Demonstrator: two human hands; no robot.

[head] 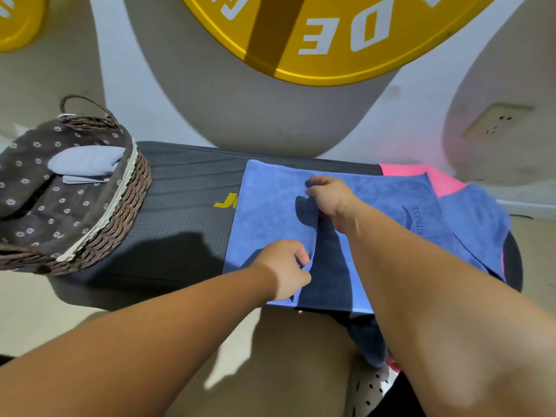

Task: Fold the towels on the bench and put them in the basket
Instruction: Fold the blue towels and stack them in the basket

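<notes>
Pinching the edge of the towel (270,212) with left hand (285,266) and right hand (331,197); keep it taut between the fingers, lay it square, press flat.

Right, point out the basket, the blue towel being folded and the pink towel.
basket (120,222): head view, on its woven side wall.
blue towel (264,206): head view, on its flat left part.
pink towel (445,182): head view, on the strip past the blue one.

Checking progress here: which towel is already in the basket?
The pale grey-blue folded towel, lying inside the wicker basket. The brighter blue towel being folded and the pink towel lie on the bench.
</notes>
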